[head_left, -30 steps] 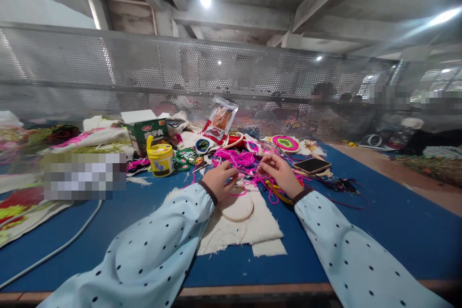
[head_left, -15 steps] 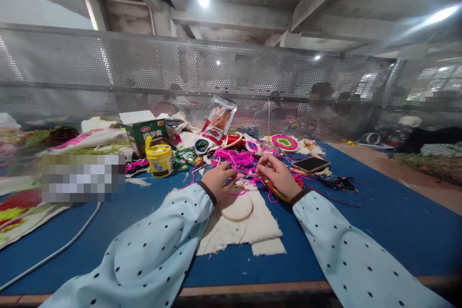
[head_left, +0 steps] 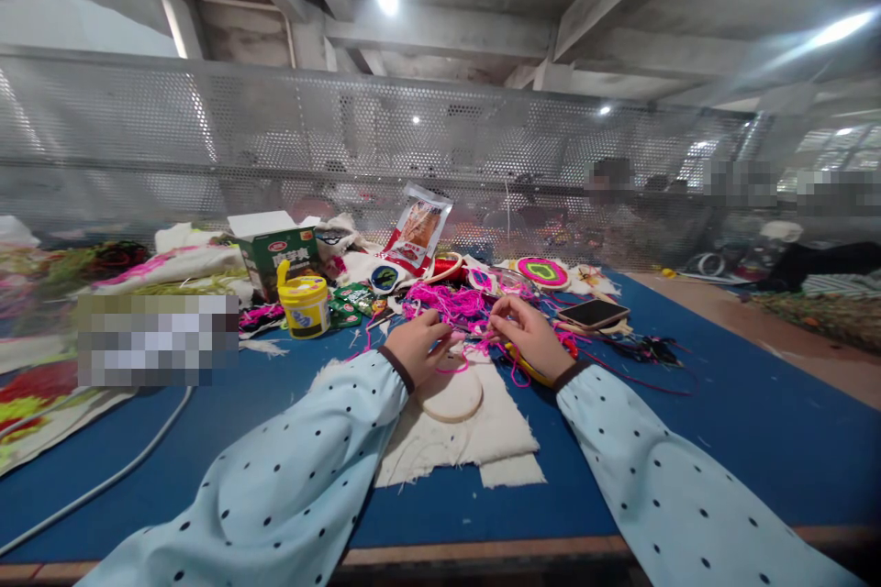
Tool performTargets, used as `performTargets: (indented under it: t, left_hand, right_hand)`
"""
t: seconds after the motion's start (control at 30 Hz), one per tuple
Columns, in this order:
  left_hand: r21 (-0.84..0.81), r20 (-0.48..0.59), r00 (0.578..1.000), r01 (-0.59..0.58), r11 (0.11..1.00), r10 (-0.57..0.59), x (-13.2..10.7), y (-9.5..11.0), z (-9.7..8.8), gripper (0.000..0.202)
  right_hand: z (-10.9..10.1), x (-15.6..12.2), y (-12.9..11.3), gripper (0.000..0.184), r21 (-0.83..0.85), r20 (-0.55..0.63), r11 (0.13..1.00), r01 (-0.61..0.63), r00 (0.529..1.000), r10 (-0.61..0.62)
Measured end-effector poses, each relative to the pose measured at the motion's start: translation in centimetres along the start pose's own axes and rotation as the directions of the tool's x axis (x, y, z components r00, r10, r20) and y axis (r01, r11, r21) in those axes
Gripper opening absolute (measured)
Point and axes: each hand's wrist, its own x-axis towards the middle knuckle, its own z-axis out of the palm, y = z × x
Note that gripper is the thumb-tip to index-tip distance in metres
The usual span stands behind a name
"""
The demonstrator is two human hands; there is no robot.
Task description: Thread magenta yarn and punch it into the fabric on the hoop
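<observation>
No legible text (labels blurred)

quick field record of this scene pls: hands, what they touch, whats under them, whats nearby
left hand: fingers pinched on pink yarn
right hand: fingers pinched on the same pink yarn
under hands: wooden hoop on cream cloth
surface: blue table
left of hands: yellow tub, green box
right of hands: phone
behind: red snack packet, perforated metal screen

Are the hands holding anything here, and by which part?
Both the left hand and right hand pinch strands of the pink yarn at its near edge, fingertips almost meeting.
</observation>
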Motion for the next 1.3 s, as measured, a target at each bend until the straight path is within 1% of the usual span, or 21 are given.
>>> performTargets:
  t: [0.07, 0.3, 0.47, 0.57, 0.7, 0.8, 0.9, 0.97, 1.07, 1.2, 1.3]
  left_hand:
    - [0.009, -0.002, 1.000, -0.002, 1.000, 0.002, 0.0, 0.1, -0.1, 0.045]
    - [0.031, 0.007, 1.000, -0.009, 0.999, 0.008, 0.0, 0.2, -0.1, 0.046]
    - [0.040, 0.033, 0.999, -0.019, 0.999, 0.018, 0.0, 0.1, 0.1, 0.039]
    - [0.009, 0.045, 0.999, -0.017, 1.000, 0.017, -0.1, 0.0, 0.4, 0.035]
    - [-0.078, 0.085, 0.996, 0.002, 0.997, 0.004, 0.0, 0.0, 0.6, 0.032]
    - [-0.083, 0.123, 0.991, -0.044, 0.996, 0.054, 0.0, 0.2, 0.4, 0.035]
    - [-0.031, 0.138, 0.984, -0.105, 0.994, 0.109, -0.1, 0.5, 0.4, 0.037]
    - [-0.005, 0.139, 0.983, -0.116, 0.993, 0.116, -0.1, 0.6, 0.4, 0.040]
    - [-0.005, 0.134, 0.986, -0.098, 0.995, 0.098, -0.3, 0.9, 0.3, 0.044]
    - [0.009, 0.138, 0.988, -0.069, 0.998, 0.067, -0.4, 1.2, 0.1, 0.038]
    - [-0.010, 0.164, 0.985, -0.051, 0.999, 0.052, -0.4, 1.3, -0.1, 0.038]
  right_hand:
    - [0.0, 0.0, 0.0, 0.015, -0.020, 0.009, 1.000, 0.014, 1.000, -0.013]
    - [0.0, 0.0, 0.0, 0.013, -0.029, 0.023, 1.000, 0.002, 1.000, -0.001]
    - [0.0, -0.1, -0.1, 0.011, -0.105, 0.057, 0.994, 0.021, 0.998, -0.015]
    - [0.0, -0.1, -0.2, 0.011, -0.129, 0.065, 0.991, 0.033, 0.998, -0.025]
    - [0.1, -0.1, -0.1, 0.012, -0.149, 0.063, 0.988, 0.039, 0.998, -0.030]
    - [0.2, -0.1, 0.0, 0.012, -0.170, 0.060, 0.985, 0.040, 0.998, -0.030]
    - [0.3, -0.1, 0.0, 0.012, -0.184, 0.065, 0.981, 0.059, 0.997, -0.047]
    - [0.3, -0.1, -0.1, 0.013, -0.179, 0.063, 0.982, 0.067, 0.996, -0.057]
    - [0.5, -0.1, -0.2, 0.013, -0.166, 0.061, 0.984, 0.066, 0.997, -0.057]
    - [0.8, -0.1, -0.5, 0.015, -0.152, 0.050, 0.987, 0.054, 0.998, -0.046]
    - [1.0, -0.2, -0.5, 0.017, -0.144, 0.036, 0.989, 0.041, 0.999, -0.036]
